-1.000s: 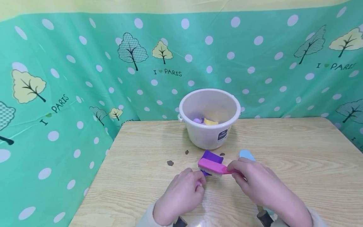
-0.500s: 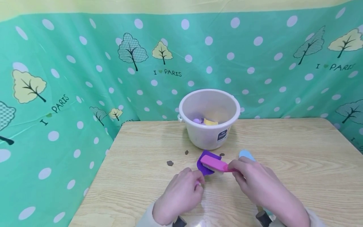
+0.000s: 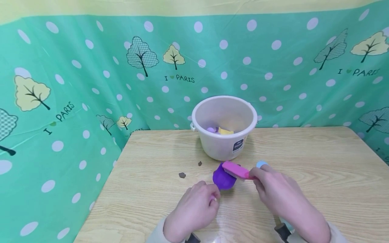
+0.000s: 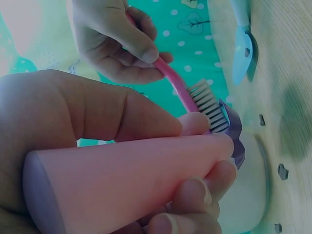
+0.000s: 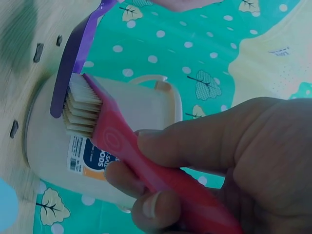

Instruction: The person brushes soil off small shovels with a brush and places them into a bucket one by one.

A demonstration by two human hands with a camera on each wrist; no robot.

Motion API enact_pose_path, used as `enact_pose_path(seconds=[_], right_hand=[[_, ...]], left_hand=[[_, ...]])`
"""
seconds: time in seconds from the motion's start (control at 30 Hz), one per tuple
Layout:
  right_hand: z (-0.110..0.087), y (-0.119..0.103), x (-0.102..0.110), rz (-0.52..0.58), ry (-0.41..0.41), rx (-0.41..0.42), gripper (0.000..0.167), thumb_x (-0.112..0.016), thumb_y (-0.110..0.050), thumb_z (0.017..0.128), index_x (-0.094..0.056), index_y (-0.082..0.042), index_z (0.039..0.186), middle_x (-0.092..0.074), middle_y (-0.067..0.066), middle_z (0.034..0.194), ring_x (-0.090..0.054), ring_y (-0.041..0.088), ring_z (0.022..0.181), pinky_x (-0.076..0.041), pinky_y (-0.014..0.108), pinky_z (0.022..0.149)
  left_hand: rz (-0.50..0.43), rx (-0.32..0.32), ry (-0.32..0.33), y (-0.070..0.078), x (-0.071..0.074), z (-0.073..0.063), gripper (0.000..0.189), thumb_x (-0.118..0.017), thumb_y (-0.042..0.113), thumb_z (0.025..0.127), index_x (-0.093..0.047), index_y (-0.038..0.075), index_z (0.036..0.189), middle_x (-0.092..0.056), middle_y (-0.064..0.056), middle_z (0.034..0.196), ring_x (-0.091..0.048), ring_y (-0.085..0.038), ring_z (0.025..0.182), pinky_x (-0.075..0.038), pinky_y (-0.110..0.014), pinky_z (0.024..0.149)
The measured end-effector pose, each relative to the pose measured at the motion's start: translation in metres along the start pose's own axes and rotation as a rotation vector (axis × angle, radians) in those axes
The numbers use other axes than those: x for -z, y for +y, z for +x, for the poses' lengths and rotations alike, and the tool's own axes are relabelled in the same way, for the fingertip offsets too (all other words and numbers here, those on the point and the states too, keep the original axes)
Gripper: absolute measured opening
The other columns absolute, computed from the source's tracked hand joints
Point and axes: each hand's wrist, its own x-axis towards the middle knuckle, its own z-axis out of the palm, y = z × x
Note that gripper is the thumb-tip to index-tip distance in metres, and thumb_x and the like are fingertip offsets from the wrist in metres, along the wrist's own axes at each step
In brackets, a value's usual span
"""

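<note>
My left hand (image 3: 194, 209) grips the pale pink handle (image 4: 122, 178) of a small purple toy shovel (image 3: 223, 180), whose blade is held out ahead of the fingers. In my right hand (image 3: 282, 195) is a pink brush (image 3: 235, 169), pinched between thumb and fingers along its handle. Its pale bristles (image 5: 80, 108) lie against the blade near the far right edge, as the right wrist view shows. Dark brown flakes lie about on the table: one flake (image 3: 182, 175) to the left, another flake (image 3: 200, 163) farther back, and one mostly hidden behind the brush.
A white bucket (image 3: 223, 145) stands just beyond the shovel, with purple and yellow things inside. A light blue shovel (image 4: 242, 53) lies on the wooden table (image 3: 152, 148), largely covered by the right forearm in the head view. Green dotted curtain (image 3: 170, 67) hangs behind and left.
The brush has moved across the purple blade, away from me and to the right, the right hand shifting with it. The blade has turned and shows more of itself. The left hand stays nearly in place.
</note>
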Motion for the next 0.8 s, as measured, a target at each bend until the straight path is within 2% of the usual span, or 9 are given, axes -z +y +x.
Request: enact_pose_path(seconds=[0.23, 0.4, 0.63, 0.8], right_hand=[[0.001, 0.006, 0.003, -0.006, -0.007, -0.046, 0.016, -0.066, -0.005, 0.085, -0.069, -0.017, 0.095, -0.048, -0.006, 0.072, -0.038, 0.01, 0.052, -0.032, 0.025, 0.043], [0.0, 0.011, 0.008, -0.003, 0.018, -0.054, 0.016, -0.065, -0.005, 0.084, -0.068, -0.017, 0.095, -0.052, -0.004, 0.075, -0.04, 0.011, 0.053, -0.032, 0.027, 0.043], [0.0, 0.01, 0.019, 0.023, 0.014, -0.118, 0.021, -0.068, -0.003, 0.082, -0.069, -0.013, 0.1, -0.06, 0.002, 0.085, -0.044, 0.014, 0.056, -0.035, 0.028, 0.046], [-0.001, 0.01, 0.023, 0.025, 0.024, -0.117, 0.021, -0.069, -0.003, 0.081, -0.069, -0.012, 0.1, -0.06, 0.002, 0.086, -0.044, 0.014, 0.057, -0.036, 0.027, 0.047]], left_hand=[[-0.004, -0.005, -0.004, 0.0, -0.001, -0.001, 0.019, -0.058, 0.007, 0.075, -0.069, 0.016, 0.087, -0.051, 0.011, 0.074, -0.044, -0.003, 0.066, -0.038, -0.02, 0.057], [-0.008, -0.012, 0.009, -0.001, -0.002, 0.0, 0.019, -0.057, 0.006, 0.077, -0.069, 0.015, 0.087, -0.051, 0.011, 0.074, -0.044, -0.003, 0.066, -0.038, -0.02, 0.057], [-0.074, 0.041, 0.013, -0.006, -0.003, 0.005, 0.018, -0.051, 0.006, 0.084, -0.065, 0.015, 0.091, -0.05, 0.011, 0.073, -0.046, -0.005, 0.066, -0.04, -0.022, 0.059], [-0.091, 0.06, 0.002, -0.007, -0.003, 0.006, 0.019, -0.05, 0.006, 0.086, -0.064, 0.012, 0.097, -0.051, 0.01, 0.074, -0.047, -0.005, 0.065, -0.041, -0.023, 0.057]])
